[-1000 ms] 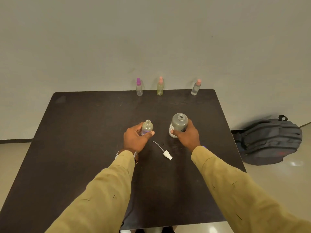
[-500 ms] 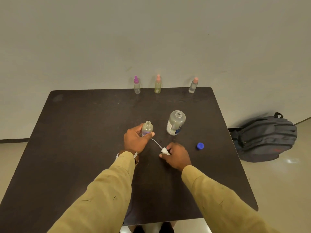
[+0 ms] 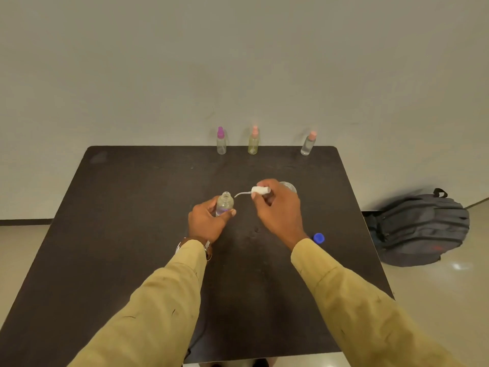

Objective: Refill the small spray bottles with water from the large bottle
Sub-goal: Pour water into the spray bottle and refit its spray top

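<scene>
The right hand (image 3: 277,207), which gripped the large bottle (image 3: 289,186) a second ago and then reached the white spray head (image 3: 260,190) lying on the table (image 3: 132,207), now pinches that head in the air. Its dip tube (image 3: 242,194) points at the open neck of the small spray bottle (image 3: 225,203).
</scene>
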